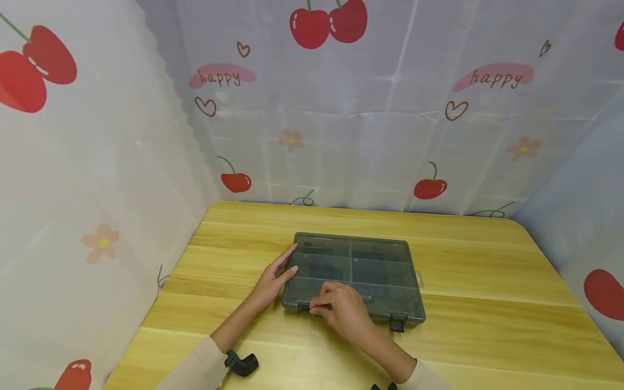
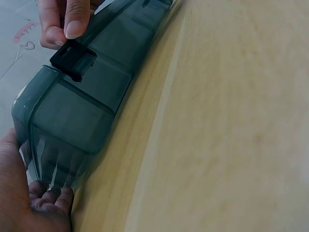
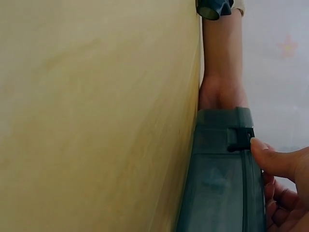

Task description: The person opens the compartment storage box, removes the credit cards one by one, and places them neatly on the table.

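Note:
A translucent dark-grey compartment storage box [image 1: 324, 268] lies flat on the table with its lid down. My left hand [image 1: 274, 279] holds the box's left end, thumb by the lid's edge; in the left wrist view its curled fingers [image 2: 50, 198] touch the end wall. My right hand [image 1: 343, 309] pinches the black left latch [image 2: 72, 60] on the front edge between thumb and fingers. The right wrist view shows the thumb [image 3: 265, 157] on that latch. Further right on the front edge, a second black latch [image 1: 397, 325] sticks outward. Contents under the lid are dim.
The wooden table [image 1: 487, 325] extends around the box. White cherry-print sheets [image 1: 331, 157] stand behind it and on both sides. A black wrist device [image 1: 241, 364] sits at the left wrist, just above the tabletop.

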The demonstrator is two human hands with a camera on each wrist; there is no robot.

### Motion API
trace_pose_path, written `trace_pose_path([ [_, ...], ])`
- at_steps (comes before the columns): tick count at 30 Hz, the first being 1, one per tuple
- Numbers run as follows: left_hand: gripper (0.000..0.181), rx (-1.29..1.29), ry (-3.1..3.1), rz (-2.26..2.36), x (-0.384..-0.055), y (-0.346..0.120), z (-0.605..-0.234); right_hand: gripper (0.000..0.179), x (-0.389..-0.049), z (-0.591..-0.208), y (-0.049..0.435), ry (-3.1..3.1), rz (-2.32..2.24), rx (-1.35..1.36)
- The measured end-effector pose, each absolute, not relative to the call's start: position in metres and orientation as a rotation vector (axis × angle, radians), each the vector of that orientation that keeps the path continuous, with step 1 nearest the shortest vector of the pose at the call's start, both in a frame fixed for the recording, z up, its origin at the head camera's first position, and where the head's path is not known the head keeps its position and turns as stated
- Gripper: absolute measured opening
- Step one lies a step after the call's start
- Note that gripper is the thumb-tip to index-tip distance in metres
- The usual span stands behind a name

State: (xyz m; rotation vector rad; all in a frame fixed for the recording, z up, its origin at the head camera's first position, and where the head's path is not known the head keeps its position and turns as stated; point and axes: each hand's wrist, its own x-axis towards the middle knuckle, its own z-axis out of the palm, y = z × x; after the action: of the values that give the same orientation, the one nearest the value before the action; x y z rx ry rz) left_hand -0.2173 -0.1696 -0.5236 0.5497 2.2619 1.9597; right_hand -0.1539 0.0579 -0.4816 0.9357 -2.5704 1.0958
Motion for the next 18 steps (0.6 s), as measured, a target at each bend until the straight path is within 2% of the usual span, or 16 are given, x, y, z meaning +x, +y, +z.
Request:
trace_pose_path([
  [10,0.059,0.533,2.27,1.953,-0.23,-0.172,-0.545,0.011,-0.158,-0.483,0.062,-2.547,1.224,0.959],
  [18,0.058,0.558,2.279,1.942,-0.229,-0.174,-0.547,0.009,-0.153,-0.487,0.057,-2.531,0.769,1.093],
])
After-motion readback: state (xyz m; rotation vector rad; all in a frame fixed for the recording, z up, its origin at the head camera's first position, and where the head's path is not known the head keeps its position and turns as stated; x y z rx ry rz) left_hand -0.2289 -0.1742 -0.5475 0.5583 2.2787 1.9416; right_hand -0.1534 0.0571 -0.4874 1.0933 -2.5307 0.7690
